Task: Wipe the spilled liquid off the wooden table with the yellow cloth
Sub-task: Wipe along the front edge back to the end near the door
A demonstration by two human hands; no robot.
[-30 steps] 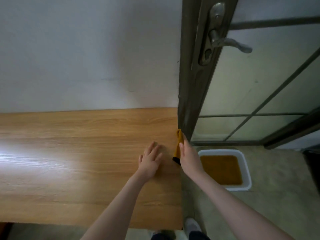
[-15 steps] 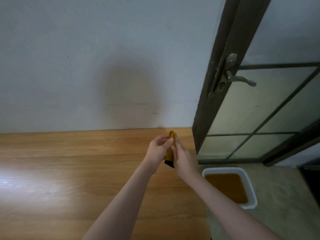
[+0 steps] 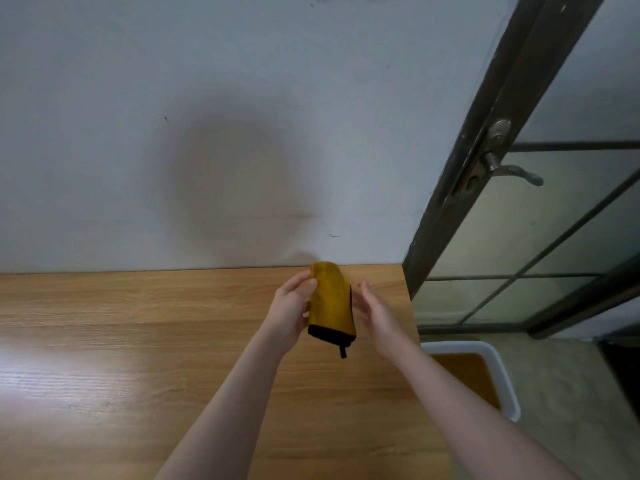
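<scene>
Our left hand (image 3: pixel 291 311) pinches the folded yellow cloth (image 3: pixel 330 301) above the table's (image 3: pixel 138 341) far-right corner — soft, light, floppy; right hand (image 3: pixel 375 311) open beside it.

White tub (image 3: pixel 504 370) on floor; door handle (image 3: pixel 512 171).

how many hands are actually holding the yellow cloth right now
1. The left hand has the yellow cloth in its grip, above the wooden table. The right hand is open just right of the cloth, apparently not touching it.
</scene>
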